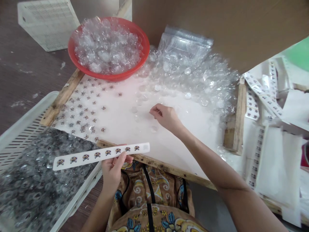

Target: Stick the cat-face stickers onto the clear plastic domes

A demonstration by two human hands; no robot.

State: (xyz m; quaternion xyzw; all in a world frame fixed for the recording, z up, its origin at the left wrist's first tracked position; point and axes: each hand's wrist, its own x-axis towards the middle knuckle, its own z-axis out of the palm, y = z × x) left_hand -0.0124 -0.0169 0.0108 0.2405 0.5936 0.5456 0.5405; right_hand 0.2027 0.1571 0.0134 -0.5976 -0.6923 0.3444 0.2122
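Observation:
My left hand grips a white strip of stickers near its right end, thumb on top. A row of small animal-face prints runs along the strip, and a bare round spot shows at its right end. Over the middle of the white work board, my right hand is closed in a pinch; whatever sits between the fingertips is too small to make out. A few clear plastic discs lie near that hand. To the left, several clear pieces with the animal-face print are spread on the board.
A red basin heaped with clear plastic pieces stands at the back left. More clear pieces pile up at the back right, by a cardboard sheet. A white crate sits at lower left, sticker strips at right. Wooden bars edge the board.

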